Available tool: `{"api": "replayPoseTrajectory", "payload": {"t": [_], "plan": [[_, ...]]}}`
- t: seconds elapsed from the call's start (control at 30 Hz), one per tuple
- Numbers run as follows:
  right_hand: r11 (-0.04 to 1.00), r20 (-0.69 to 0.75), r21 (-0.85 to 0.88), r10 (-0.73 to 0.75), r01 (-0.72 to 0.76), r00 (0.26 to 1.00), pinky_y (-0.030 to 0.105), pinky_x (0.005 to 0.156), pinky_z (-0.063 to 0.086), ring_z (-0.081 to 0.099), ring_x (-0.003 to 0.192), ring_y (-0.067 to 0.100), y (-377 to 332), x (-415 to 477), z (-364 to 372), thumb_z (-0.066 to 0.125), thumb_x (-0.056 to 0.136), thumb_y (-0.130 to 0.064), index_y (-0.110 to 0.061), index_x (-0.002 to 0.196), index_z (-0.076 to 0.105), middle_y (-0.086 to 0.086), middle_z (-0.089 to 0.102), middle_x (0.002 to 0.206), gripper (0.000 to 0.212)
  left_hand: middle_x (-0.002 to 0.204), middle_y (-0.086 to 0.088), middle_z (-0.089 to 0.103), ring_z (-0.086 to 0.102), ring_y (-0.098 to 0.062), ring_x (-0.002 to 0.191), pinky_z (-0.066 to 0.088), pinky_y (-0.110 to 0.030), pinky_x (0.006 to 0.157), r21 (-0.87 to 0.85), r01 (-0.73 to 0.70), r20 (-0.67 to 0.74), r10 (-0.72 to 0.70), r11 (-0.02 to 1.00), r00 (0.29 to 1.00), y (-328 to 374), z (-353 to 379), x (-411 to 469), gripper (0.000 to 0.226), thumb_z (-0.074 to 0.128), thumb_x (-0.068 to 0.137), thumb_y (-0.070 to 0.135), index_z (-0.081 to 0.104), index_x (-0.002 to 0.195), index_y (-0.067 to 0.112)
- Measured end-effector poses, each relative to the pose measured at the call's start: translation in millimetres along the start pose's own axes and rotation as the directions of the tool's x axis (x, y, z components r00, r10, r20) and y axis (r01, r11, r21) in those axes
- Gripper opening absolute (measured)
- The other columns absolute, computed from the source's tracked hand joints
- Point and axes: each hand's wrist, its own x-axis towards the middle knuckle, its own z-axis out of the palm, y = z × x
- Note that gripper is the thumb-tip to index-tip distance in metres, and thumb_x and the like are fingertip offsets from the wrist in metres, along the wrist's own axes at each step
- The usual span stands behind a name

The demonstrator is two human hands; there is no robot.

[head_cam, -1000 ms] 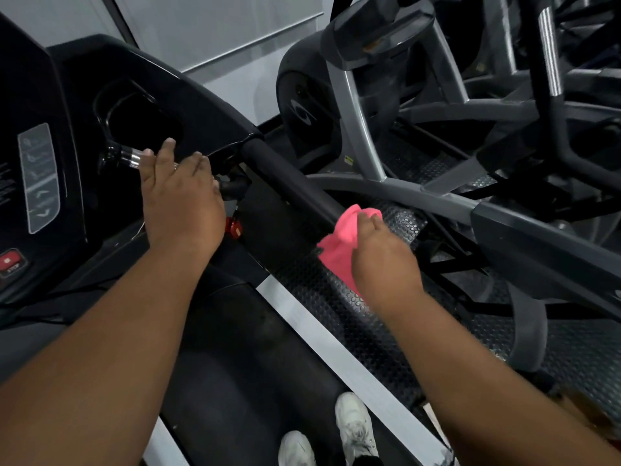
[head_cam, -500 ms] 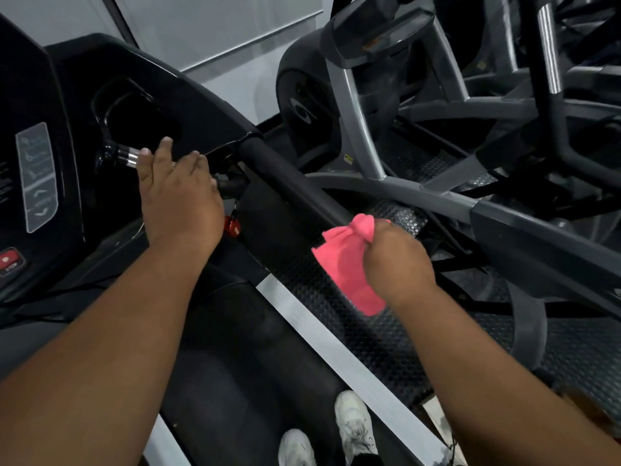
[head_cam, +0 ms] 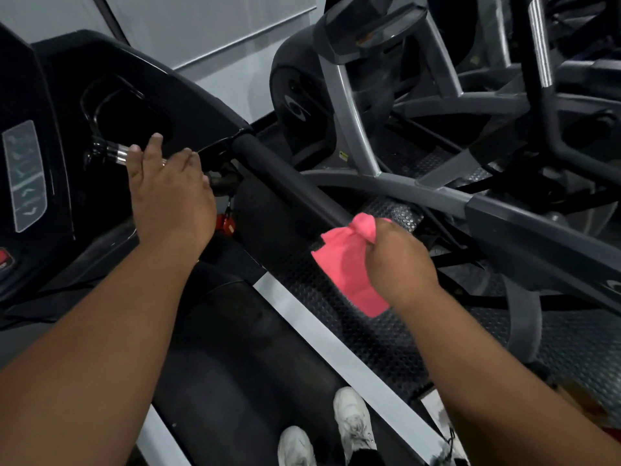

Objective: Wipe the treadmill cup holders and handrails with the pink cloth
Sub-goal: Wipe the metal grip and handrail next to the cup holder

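My right hand (head_cam: 400, 264) grips the bunched pink cloth (head_cam: 349, 264) at the near end of the treadmill's black padded handrail (head_cam: 289, 183). A loose flap of cloth hangs below the rail. On the chrome grip bar (head_cam: 114, 153) in front of the console lies my left hand (head_cam: 168, 196), its fingers fairly straight and its fingertips reaching toward the rim of the dark cup holder (head_cam: 124, 112).
The console button panel (head_cam: 25, 176) and a red stop button (head_cam: 5, 258) are at the left. A grey elliptical machine (head_cam: 356, 105) stands close on the right over studded rubber flooring (head_cam: 386, 331). My white shoes (head_cam: 349, 418) stand on the treadmill belt.
My right hand has slid the cloth down the handrail to its near end, and more cloth now hangs loose. My left hand stays on the chrome bar with its fingers lifted a little.
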Motion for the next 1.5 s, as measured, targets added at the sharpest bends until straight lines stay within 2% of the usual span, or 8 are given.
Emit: {"api": "replayPoseTrajectory", "payload": {"t": [0.1,0.27,0.47,0.7,0.87,1.17,1.37,1.5], "plan": [[0.999,-0.066,-0.030,0.018,-0.020,0.998,0.037,0.076,0.048,0.064,0.097,0.034,0,-25,-1,0.046,0.084,-0.010,-0.015,0.124,0.055,0.008,0.059,0.117,0.042,0.136,-0.008,0.057,0.022,-0.032,0.144,0.002,-0.046,0.120,-0.002,-0.008,-0.010,0.008,1.000,1.000,-1,-2,0,0.042,0.039,0.099,0.028,0.056,0.131,0.005],[0.992,-0.020,-0.079,-0.096,0.094,0.995,0.036,0.104,0.039,0.047,0.132,0.032,-20,-25,0,0.050,0.085,-0.008,-0.009,0.151,0.032,0.017,0.036,0.153,0.068,0.138,-0.009,0.057,0.022,-0.032,0.145,0.000,-0.045,0.120,-0.013,0.002,-0.013,-0.002,1.000,1.000,-1,-1,-1,0.043,0.038,0.100,0.028,0.055,0.133,0.005],[1.000,-0.016,0.004,-0.007,0.007,1.000,0.035,0.079,0.048,0.064,0.098,0.032,-7,-5,1,0.040,0.085,-0.009,-0.020,0.119,0.055,0.006,0.058,0.114,0.038,0.138,-0.006,0.057,0.023,-0.031,0.145,0.000,-0.043,0.120,-0.004,0.001,-0.008,-0.001,1.000,1.000,-2,-1,0,0.043,0.038,0.099,0.028,0.055,0.133,0.007],[0.997,-0.030,-0.035,-0.076,0.075,0.997,0.037,0.102,0.041,0.049,0.129,0.033,-21,-18,2,0.048,0.085,-0.004,-0.011,0.148,0.037,0.016,0.040,0.151,0.065,0.138,-0.006,0.056,0.022,-0.031,0.145,0.000,-0.044,0.120,-0.002,0.002,-0.009,-0.002,1.000,1.000,-1,-2,0,0.042,0.042,0.099,0.027,0.055,0.133,0.006],[0.994,0.033,0.102,-0.037,0.034,0.999,0.039,0.081,0.048,0.063,0.098,0.033,-3,-7,-17,0.044,0.090,-0.010,-0.027,0.117,0.059,0.009,0.062,0.108,0.036,0.139,-0.005,0.056,0.022,-0.031,0.145,0.000,-0.044,0.120,0.004,0.000,-0.008,0.000,1.000,1.000,-1,-1,0,0.042,0.040,0.099,0.028,0.055,0.132,0.007],[0.994,0.012,-0.033,-0.101,0.102,0.995,0.039,0.103,0.040,0.049,0.129,0.032,-18,-14,-5,0.046,0.088,-0.007,-0.011,0.150,0.035,0.015,0.039,0.151,0.063,0.138,-0.006,0.056,0.022,-0.031,0.145,0.001,-0.045,0.120,0.001,0.006,-0.021,-0.006,1.000,1.000,0,0,-1,0.041,0.041,0.100,0.029,0.056,0.132,0.007],[1.000,0.006,0.019,-0.022,0.022,1.000,0.035,0.074,0.046,0.064,0.092,0.030,2,-17,-10,0.043,0.085,-0.011,-0.027,0.115,0.057,0.003,0.060,0.107,0.037,0.137,-0.007,0.057,0.023,-0.032,0.144,-0.001,-0.044,0.119,-0.005,-0.022,-0.015,0.022,1.000,1.000,-4,0,-1,0.042,0.039,0.100,0.029,0.056,0.131,0.007],[0.995,-0.004,-0.098,-0.030,0.029,1.000,0.038,0.091,0.047,0.058,0.116,0.033,-12,-34,-7,0.050,0.083,-0.008,-0.009,0.145,0.041,0.013,0.048,0.143,0.062,0.138,-0.006,0.056,0.023,-0.031,0.144,0.000,-0.045,0.120,-0.011,-0.019,-0.014,0.018,1.000,1.000,-3,0,-1,0.042,0.040,0.100,0.029,0.056,0.132,0.008]]}}
